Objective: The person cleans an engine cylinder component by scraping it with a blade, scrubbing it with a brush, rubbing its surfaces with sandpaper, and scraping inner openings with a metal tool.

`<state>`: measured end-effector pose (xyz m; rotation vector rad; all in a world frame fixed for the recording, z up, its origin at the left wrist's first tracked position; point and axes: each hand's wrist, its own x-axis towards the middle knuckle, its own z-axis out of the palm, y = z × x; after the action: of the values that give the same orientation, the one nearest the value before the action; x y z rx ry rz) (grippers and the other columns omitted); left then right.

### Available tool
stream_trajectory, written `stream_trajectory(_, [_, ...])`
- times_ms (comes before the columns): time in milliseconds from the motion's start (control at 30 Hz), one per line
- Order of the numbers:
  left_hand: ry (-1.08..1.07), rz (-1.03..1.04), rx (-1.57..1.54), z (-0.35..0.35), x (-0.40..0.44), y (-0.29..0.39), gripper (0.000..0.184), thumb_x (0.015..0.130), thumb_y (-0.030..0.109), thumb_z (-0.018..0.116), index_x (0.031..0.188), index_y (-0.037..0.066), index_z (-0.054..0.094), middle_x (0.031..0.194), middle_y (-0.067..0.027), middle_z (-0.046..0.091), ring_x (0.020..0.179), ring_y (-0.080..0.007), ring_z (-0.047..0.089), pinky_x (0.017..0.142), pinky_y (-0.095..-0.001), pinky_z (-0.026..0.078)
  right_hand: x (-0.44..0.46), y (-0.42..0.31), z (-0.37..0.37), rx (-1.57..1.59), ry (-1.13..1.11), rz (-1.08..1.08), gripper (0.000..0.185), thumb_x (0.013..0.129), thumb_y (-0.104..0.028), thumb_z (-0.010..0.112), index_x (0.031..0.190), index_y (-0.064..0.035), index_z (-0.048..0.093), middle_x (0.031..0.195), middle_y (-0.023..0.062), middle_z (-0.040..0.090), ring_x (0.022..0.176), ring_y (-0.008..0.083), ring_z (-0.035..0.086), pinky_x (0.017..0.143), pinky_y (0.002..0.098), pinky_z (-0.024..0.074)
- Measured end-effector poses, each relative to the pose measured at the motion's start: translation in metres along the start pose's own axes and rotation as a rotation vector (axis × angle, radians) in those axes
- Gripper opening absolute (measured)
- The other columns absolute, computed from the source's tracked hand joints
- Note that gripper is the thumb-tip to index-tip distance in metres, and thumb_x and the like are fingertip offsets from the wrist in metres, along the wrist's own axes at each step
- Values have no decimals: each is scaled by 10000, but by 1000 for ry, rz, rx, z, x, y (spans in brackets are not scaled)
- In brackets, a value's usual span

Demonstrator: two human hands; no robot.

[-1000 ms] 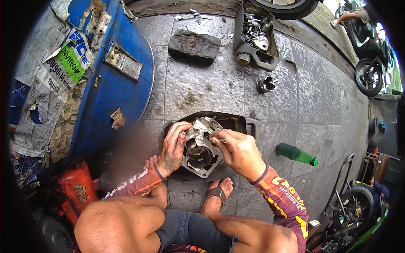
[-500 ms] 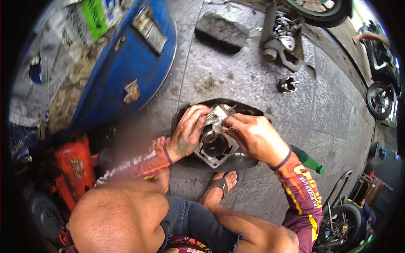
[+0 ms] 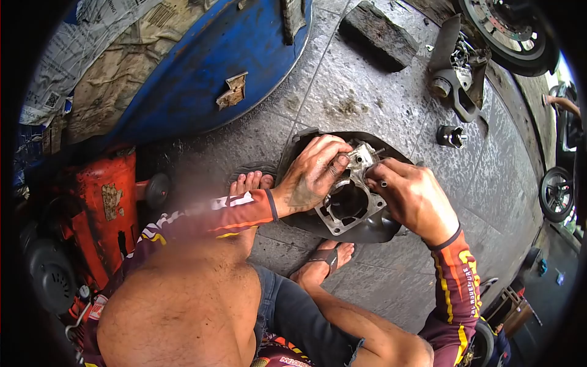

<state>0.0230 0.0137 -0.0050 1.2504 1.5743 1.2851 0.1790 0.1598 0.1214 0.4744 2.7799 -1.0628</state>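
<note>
A grey metal engine cylinder (image 3: 337,227) with a round open bore sits tilted over a black curved panel (image 3: 386,232) on the floor. My left hand (image 3: 313,174) is closed on the cylinder's upper left side, thumb and fingers pressed near its silver top part. My right hand (image 3: 416,196) grips the opposite side with bent fingers. A small round metal end (image 3: 383,183) shows beside its fingers; whether that is a loose piece or part of the cylinder, I cannot tell. The right fingertips are partly hidden.
Beyond my hands lie a short metal cylindrical part (image 3: 451,136), a dark rough block (image 3: 379,37) and a larger metal assembly (image 3: 455,82). A blue curved surface (image 3: 202,73) and a red machine (image 3: 110,196) stand left. A motorcycle wheel (image 3: 532,60) is upper right; another person's arm (image 3: 562,104) shows.
The head view has shifted, so the cylinder and hands appear farther right. Both hands stay on the cylinder, and more of its bore shows. The green bottle is out of sight.
</note>
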Motion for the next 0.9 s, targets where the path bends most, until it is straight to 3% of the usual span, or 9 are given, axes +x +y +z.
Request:
stream_trajectory(100, [-10,-5,37,1,-1,0,545,1100,444,378,1193,-39,611,1210,-186,605,1167,-336,583,1032,-406,434,0,-7,5,-20,9,61,120,910,-107,674,995,-34,631,851,156,638,696,391,649,615,451,533])
stream_trajectory(233, [-16,-18,19,1,0,1,538,1100,439,380,1193,-37,612,1212,-187,605,1168,-340,583,1032,-408,434,-4,-7,18,87,183,129,118,918,-112,684,990,-30,638,844,169,641,715,398,656,613,454,534])
stream_trajectory(300, [12,3,-1,2,0,1,389,1080,330,475,1179,-19,615,1180,-180,609,1126,-347,576,986,-410,445,-5,-18,18,26,179,191,112,918,-113,687,976,-28,643,836,167,642,731,403,661,615,459,531])
stream_trajectory(367, [-25,-20,21,-1,1,3,469,1108,375,393,1188,-35,606,1206,-186,603,1153,-346,586,1024,-400,440,1,-17,17,56,181,184,114,924,-104,674,990,-18,640,820,169,648,742,397,671,642,464,542])
stream_trajectory(400, [51,83,8,2,0,1,238,1053,167,526,1165,-25,611,1161,-186,614,1102,-357,593,971,-418,461,2,-5,24,126,270,134,132,908,-107,679,989,-10,639,812,170,648,742,393,673,644,461,543])
stream_trajectory(533, [7,137,-36,3,-2,-15,251,1072,106,450,1206,-33,610,1221,-213,612,1115,-369,608,1004,-435,465,-9,-1,23,2,266,51,273,767,-41,665,1037,-12,635,897,193,668,770,368,697,684,437,568])
stream_trajectory(800, [-71,-2,-10,-6,1,2,532,1085,431,354,1149,-34,605,1141,-210,608,1069,-373,595,974,-406,448,-4,-5,46,-111,206,55,414,808,-74,656,1207,-7,569,995,208,651,803,381,708,661,447,585])
stream_trajectory(833, [-61,-14,-2,-4,1,2,558,1090,452,340,1147,-36,605,1138,-204,608,1070,-362,596,975,-402,446,-2,-7,52,-133,305,48,295,784,-103,677,1031,43,606,860,226,680,750,378,718,656,441,582])
stream_trajectory(900, [-49,-30,1,-3,1,-1,586,1095,474,325,1146,-38,606,1135,-197,609,1072,-349,597,975,-397,444,3,-1,57,-51,367,64,218,841,-120,663,992,30,615,795,223,681,720,405,703,648,469,569])
